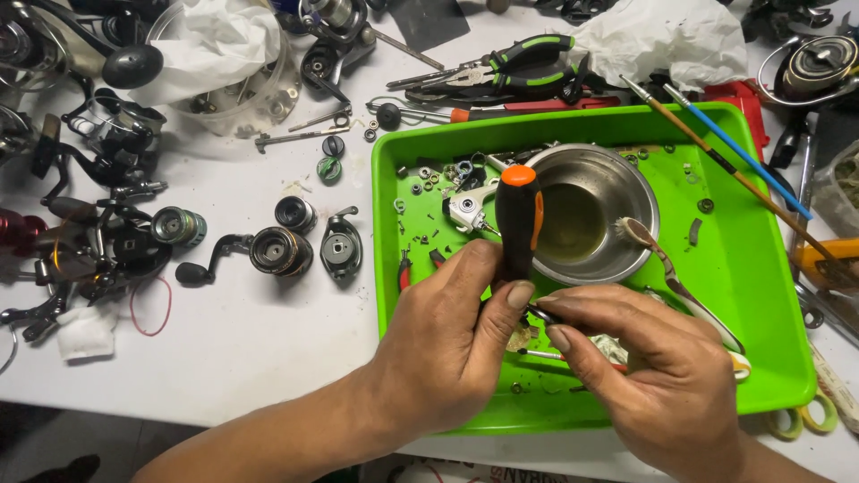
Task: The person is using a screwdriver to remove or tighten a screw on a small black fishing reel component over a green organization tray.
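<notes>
right hand (pixel 658 376) pinching small part | left hand (pixel 452 335) gripping upright screwdriver (pixel 519 219)

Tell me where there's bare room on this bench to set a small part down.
Two bare patches: the white table between the reel parts and its near edge, left of the left hand; and the green tray floor right of the steel bowl. The back edge by the pliers is crowded, as is the far left.
</notes>
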